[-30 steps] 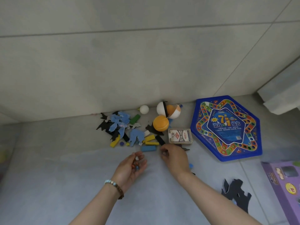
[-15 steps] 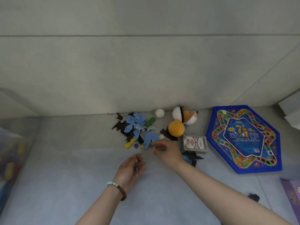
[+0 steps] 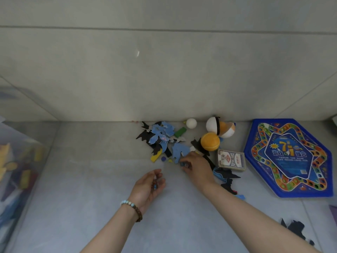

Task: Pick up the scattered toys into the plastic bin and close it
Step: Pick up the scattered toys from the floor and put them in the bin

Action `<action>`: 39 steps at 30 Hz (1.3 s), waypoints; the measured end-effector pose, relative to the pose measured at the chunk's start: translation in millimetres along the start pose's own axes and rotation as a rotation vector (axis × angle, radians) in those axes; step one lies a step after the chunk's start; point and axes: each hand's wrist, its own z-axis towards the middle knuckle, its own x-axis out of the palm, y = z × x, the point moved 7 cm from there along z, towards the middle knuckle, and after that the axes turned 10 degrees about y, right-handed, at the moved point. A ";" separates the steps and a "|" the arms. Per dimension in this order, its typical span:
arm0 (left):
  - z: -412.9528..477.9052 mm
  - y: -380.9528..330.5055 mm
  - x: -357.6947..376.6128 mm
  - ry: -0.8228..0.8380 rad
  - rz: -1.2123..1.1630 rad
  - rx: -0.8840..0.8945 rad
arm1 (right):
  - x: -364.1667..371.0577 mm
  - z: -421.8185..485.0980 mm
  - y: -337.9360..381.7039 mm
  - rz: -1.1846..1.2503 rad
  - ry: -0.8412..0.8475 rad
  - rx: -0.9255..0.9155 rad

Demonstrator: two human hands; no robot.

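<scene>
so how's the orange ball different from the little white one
The orange ball is clearly bigger than the white ball. The orange ball lies nearer the person, next to the playing card box; the white ball sits back by the wall, near the green block. Both are round and rest on the floor.

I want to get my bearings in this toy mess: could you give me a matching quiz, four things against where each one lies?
1 white ball
2 playing-card box
3 hexagonal game board
4 plastic bin

A left edge of view
B at the foot of the wall
C far right on the floor
D directly left of the game board

Pairs: 1-B, 2-D, 3-C, 4-A
</scene>
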 end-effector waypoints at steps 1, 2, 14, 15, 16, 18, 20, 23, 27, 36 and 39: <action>-0.2 0.3 0.3 0.003 -0.001 0.000 | 2.4 -1.4 0.7 -0.017 0.007 -0.007; -0.3 0.5 0.6 0.007 -0.001 -0.003 | 4.5 -2.5 1.6 -0.024 0.020 -0.013; -1.4 -5.9 7.2 0.072 -0.302 -0.047 | 10.8 -4.9 44.4 0.559 -0.008 -0.017; -0.9 -9.1 2.0 0.029 -0.270 -0.031 | 6.6 -1.2 38.8 0.515 -0.071 -0.001; 0.2 -11.4 -4.0 -0.004 -0.218 -0.017 | 4.6 2.7 36.0 0.469 -0.101 0.006; 2.5 -14.9 -13.6 -0.046 -0.126 0.011 | 8.4 11.2 35.3 0.382 -0.094 0.009; 4.2 -16.7 -21.5 -0.081 -0.076 0.041 | 17.0 18.8 37.8 0.280 -0.070 0.015; 3.1 -18.2 -28.4 -0.100 -0.018 0.070 | 24.3 23.5 42.9 0.166 -0.095 0.008; -1.7 -25.6 -35.6 -0.112 0.081 0.089 | 31.0 21.6 48.2 0.081 -0.079 -0.039; -58.0 -78.6 -47.4 -0.090 0.072 0.161 | -2.3 -17.0 88.3 0.265 0.186 0.107; -102.9 -115.8 -45.1 -0.060 0.070 0.234 | -23.2 -39.0 153.0 0.628 0.294 0.063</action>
